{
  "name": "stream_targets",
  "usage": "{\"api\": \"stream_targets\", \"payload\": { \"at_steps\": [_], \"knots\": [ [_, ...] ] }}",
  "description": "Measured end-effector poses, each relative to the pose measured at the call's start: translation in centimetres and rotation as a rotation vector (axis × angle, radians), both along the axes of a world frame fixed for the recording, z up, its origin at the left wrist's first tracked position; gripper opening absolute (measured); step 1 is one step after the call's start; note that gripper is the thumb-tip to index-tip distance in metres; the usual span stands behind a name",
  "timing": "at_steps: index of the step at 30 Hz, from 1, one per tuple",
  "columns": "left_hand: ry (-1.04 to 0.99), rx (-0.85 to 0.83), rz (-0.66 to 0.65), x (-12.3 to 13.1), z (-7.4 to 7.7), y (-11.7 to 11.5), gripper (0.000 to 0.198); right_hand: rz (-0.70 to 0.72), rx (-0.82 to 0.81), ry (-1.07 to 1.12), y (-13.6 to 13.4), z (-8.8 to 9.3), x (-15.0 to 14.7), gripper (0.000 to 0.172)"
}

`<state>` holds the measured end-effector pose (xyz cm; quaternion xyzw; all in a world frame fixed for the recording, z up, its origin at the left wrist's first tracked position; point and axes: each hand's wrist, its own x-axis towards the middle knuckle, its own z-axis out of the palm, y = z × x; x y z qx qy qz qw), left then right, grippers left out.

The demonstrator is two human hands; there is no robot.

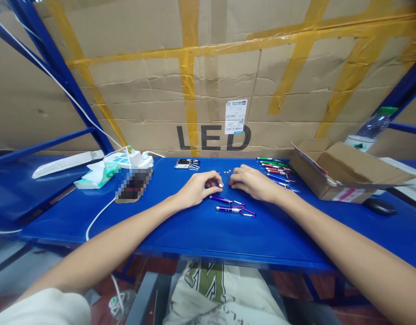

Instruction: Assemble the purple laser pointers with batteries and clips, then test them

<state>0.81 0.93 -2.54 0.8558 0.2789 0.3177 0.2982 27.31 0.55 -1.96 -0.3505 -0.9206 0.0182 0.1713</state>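
Note:
Both my hands rest on the blue table [201, 234] near its middle. My left hand [199, 187] is curled, its fingertips pinching a small silver button cell [221, 184]. My right hand [250, 180] lies knuckles up just right of it, fingers bent toward the same spot; what they hold, if anything, is hidden. Several more button cells [227, 171] lie just beyond the fingers. Two purple keychain flashlights [233, 206] with clips lie on the table right in front of my hands.
A pile of red, green and blue keychain lights [277, 171] lies at the right, beside an open cardboard box [339, 174]. Black lights [186, 163], a power strip [128, 159], tissues [94, 177], a phone [132, 187], a mouse [380, 206] and a bottle [372, 126] also stand around.

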Motion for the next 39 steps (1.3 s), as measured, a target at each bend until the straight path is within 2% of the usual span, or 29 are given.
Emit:
{"api": "stream_targets", "payload": {
  "at_steps": [4, 8, 12, 20, 24, 28, 30, 32, 34, 39],
  "knots": [
    [0.005, -0.013, 0.017, 0.0, 0.0, 0.0, 0.020, -0.034, -0.037, 0.120, -0.5, 0.2, -0.5, 0.012],
    [-0.002, -0.022, 0.019, -0.1, -0.1, 0.1, 0.024, -0.068, -0.126, 0.423, -1.5, 0.9, -1.7, 0.011],
    [-0.017, -0.049, 0.013, 0.0, -0.4, 0.2, 0.027, -0.010, -0.167, 0.575, -2.7, 1.7, -3.2, 0.012],
    [-0.075, -0.118, 0.006, 0.1, -0.8, 0.4, 0.028, 0.080, -0.010, 0.395, -3.1, 1.9, -2.9, 0.017],
    [-0.085, -0.129, 0.009, 0.0, -0.9, 0.5, 0.030, 0.114, 0.015, 0.355, -3.0, 2.1, -2.7, 0.019],
    [-0.077, -0.100, 0.019, 0.0, -0.5, 0.3, 0.027, -0.021, 0.063, 0.404, -2.0, 1.4, -1.9, 0.024],
    [-0.053, -0.070, 0.018, 0.0, -0.3, 0.1, 0.023, -0.078, 0.088, 0.262, -1.1, 0.7, -1.1, 0.029],
    [-0.034, -0.048, 0.011, 0.1, -0.1, 0.0, 0.020, -0.082, 0.066, 0.085, -0.4, 0.1, -0.4, 0.028],
    [-0.025, -0.035, 0.012, 0.1, 0.0, 0.0, 0.019, -0.072, 0.036, -0.002, 0.0, -0.3, 0.1, 0.027],
    [-0.027, -0.036, 0.024, 0.0, -0.2, 0.1, 0.022, -0.113, 0.020, -0.035, -0.1, -0.3, 0.3, 0.018]
  ]
}}
